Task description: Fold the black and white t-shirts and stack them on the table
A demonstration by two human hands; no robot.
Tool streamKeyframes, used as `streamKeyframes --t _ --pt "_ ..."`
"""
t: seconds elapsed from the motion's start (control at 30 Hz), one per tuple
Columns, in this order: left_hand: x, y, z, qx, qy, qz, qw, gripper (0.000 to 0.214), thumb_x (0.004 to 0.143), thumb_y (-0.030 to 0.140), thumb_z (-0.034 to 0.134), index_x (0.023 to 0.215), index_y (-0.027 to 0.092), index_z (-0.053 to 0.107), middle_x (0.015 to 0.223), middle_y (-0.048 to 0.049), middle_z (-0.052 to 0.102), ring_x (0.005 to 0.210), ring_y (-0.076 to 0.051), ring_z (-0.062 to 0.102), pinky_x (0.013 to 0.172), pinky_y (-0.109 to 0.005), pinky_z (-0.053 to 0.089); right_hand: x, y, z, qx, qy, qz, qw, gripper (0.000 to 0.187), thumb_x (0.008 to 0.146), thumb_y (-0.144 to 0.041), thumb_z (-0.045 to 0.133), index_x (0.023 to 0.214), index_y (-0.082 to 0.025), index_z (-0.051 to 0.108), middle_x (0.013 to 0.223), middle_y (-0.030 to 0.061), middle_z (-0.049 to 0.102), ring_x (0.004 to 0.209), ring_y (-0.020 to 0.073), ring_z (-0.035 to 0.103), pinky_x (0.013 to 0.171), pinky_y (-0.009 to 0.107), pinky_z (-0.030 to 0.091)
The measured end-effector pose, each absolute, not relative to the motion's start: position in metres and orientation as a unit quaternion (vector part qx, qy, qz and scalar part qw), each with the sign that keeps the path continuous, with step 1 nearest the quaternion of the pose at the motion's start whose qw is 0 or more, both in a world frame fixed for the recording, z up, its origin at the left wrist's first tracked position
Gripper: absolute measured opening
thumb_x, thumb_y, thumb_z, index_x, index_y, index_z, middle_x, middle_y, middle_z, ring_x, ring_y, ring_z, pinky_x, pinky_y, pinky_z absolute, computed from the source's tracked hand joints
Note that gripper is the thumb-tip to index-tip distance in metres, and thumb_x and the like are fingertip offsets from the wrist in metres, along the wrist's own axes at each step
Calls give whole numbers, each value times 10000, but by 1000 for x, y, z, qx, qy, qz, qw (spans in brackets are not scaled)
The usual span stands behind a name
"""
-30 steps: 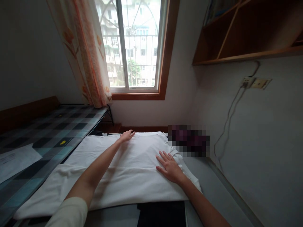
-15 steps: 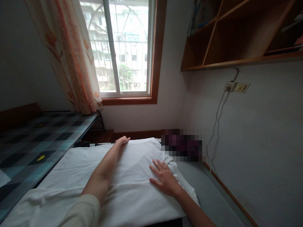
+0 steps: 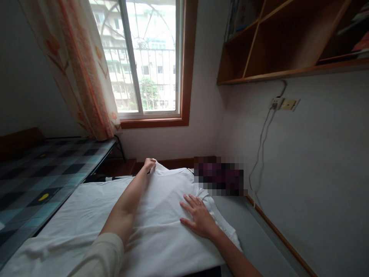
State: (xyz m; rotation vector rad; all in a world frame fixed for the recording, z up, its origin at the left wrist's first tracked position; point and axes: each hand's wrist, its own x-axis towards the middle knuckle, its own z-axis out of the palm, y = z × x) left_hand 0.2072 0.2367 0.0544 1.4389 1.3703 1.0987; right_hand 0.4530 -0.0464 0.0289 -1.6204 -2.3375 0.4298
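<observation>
A white garment (image 3: pixel 161 227) lies spread over a grey surface (image 3: pixel 253 238) in front of me. My left hand (image 3: pixel 150 164) reaches to its far edge, fingers closed on the cloth and lifting a peak of it. My right hand (image 3: pixel 197 217) lies flat on the garment near its right side, by the collar, fingers spread apart and holding nothing. A pale sleeve covers my left upper arm.
A checked blue and black cloth covers a table (image 3: pixel 43 173) at the left. Ahead are a window (image 3: pixel 147 61) and a patterned curtain (image 3: pixel 77 69). A wooden shelf (image 3: pixel 288 38) hangs on the right wall above a socket with a cable (image 3: pixel 284 104). A blurred dark patch (image 3: pixel 219 175) lies beyond the garment.
My left hand has gone from lying flat at the garment's far edge to pinching the cloth and raising it. My right hand stays flat in place. The view turned slightly right.
</observation>
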Motion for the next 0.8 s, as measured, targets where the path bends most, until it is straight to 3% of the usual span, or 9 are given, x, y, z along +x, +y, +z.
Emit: streamKeyframes --t 0.17,0.23,0.4,0.5,0.6,0.7,0.8 --pt "213 230 90 576 483 489 442 546 555 196 719 1092 114 662 827 -47 673 717 -152 613 648 -240 479 455 -45 26 -552 -811 135 139 612 880 -597 472 1418 -303 465 1556 50 306 1441 270 227 1172 474 128" --pt "205 209 101 613 428 470 469 560 568 237 741 1110 113 670 858 -54 691 750 -166 626 672 -246 481 455 -44 25 -549 -813 130 142 603 884 -585 473 1413 -295 473 1552 58 314 1438 271 237 1168 479 140" --pt "167 121 106 821 266 184 470 271 661 235 716 917 160 765 876 -46 735 818 -187 637 760 -255 462 458 -43 21 -532 -820 126 167 567 887 -545 493 1378 -263 521 1529 90 357 1425 285 269 1156 495 170" --pt "147 76 97 861 224 59 453 211 677 218 709 878 205 771 887 -21 742 861 -190 643 815 -258 458 459 -41 16 -523 -813 134 218 492 867 -492 543 1285 -241 606 1463 108 458 1383 306 348 1140 515 201" --pt "135 57 84 830 291 81 470 198 710 295 705 874 192 745 908 -43 726 880 -196 646 793 -265 476 461 -34 13 -543 -756 169 325 380 877 -445 515 1139 -213 664 1245 120 642 1210 284 544 1062 475 349" --pt "130 61 70 730 453 202 471 313 747 393 665 954 158 681 908 -71 685 798 -185 646 648 -251 487 465 -20 13 -601 -641 218 424 384 908 -432 424 1180 -219 593 1005 80 720 960 230 666 870 381 496" --pt "134 77 59 627 576 253 459 442 754 411 654 1101 142 605 839 -61 642 717 -168 618 535 -220 445 469 -1 18 -655 -587 220 422 418 915 -452 393 1263 -260 521 960 43 717 854 205 680 786 340 512"
